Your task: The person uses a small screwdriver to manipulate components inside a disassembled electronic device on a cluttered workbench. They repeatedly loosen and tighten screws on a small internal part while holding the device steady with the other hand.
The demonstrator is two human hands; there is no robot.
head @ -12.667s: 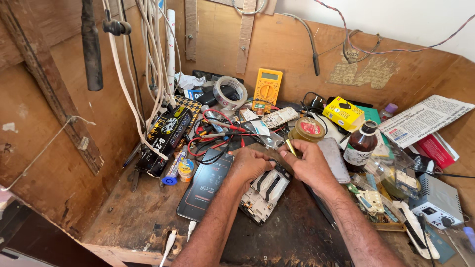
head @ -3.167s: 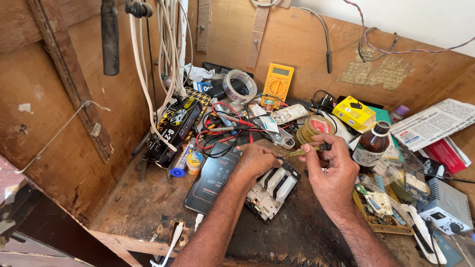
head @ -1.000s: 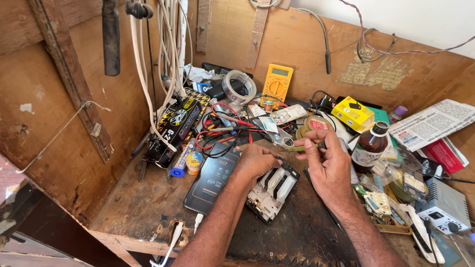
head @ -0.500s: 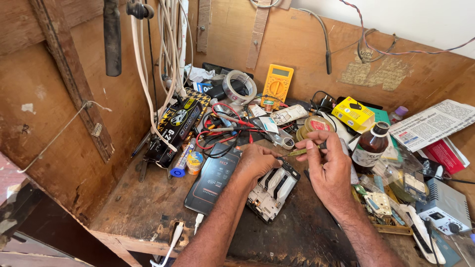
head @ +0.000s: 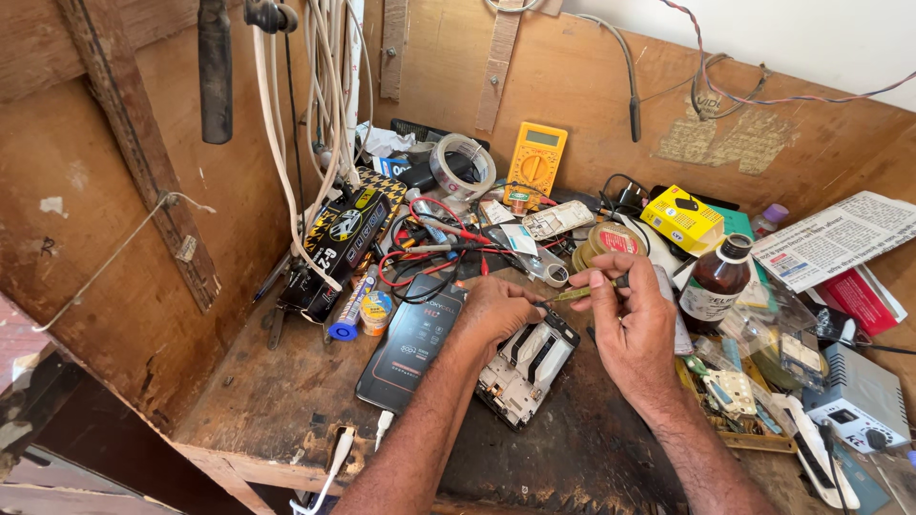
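Here, two hands: left hand [head: 496, 310] pressing one opened phone [head: 528, 367], right hand [head: 630, 319] pinching one screwdriver [head: 584, 293].

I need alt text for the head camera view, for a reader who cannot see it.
A left hand steadies an opened phone frame on a cluttered wooden workbench while the right hand holds a slim yellow-handled tool over it. A black phone screen panel lies beside it.

Bench clutter: yellow multimeter [head: 535, 159] against the back board; tape roll [head: 463, 165] to its left; yellow box [head: 683, 218]; brown bottle [head: 717, 281] beside it; newspaper [head: 836, 238] at right; black phone [head: 413, 340] lying flat; white cables [head: 324, 105] hanging at left.
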